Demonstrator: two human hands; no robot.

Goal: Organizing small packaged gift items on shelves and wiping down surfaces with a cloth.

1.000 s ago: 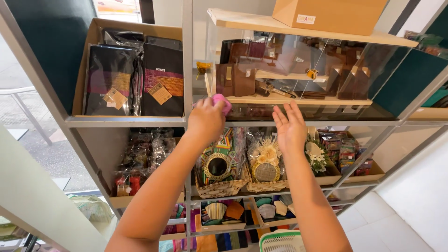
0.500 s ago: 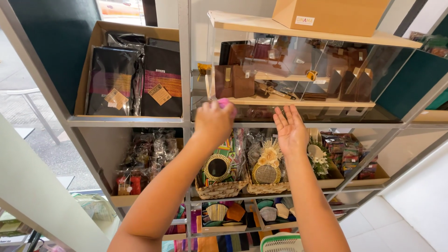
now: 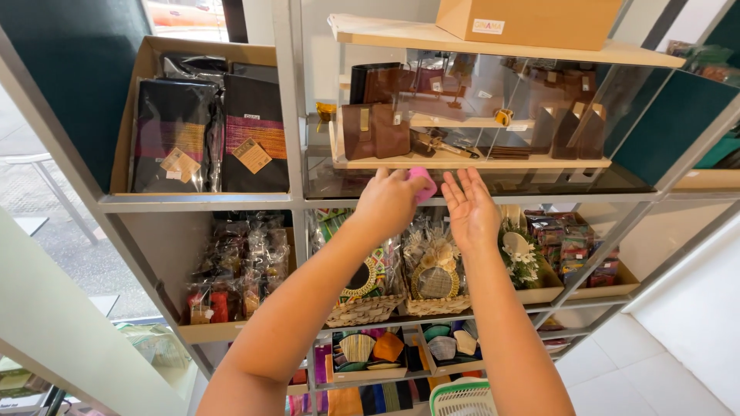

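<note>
Overhead, in the head view, both arms reached up to a grey metal shelving unit (image 3: 193,202). The left hand (image 3: 389,202) was curled closed around a small pink object (image 3: 423,183), which stuck out past the fingers at the front edge of the glass shelf (image 3: 478,185); what kind of object it was could not be told. The right hand (image 3: 472,209) was spread flat and open just beside it, palm toward the pink object, holding nothing. Right above the hands, on a wooden riser (image 3: 462,162) on that shelf, stood brown leather wallets (image 3: 375,131). A cardboard box (image 3: 532,19) sat on the top board. In the compartment to the left, a cardboard tray (image 3: 131,100) held dark folded textiles (image 3: 204,135) in clear wrap. Below the hands, woven baskets (image 3: 362,310) carried wrapped round ornaments (image 3: 435,270), and the lower left compartment held small cellophane packets (image 3: 239,266).
</note>
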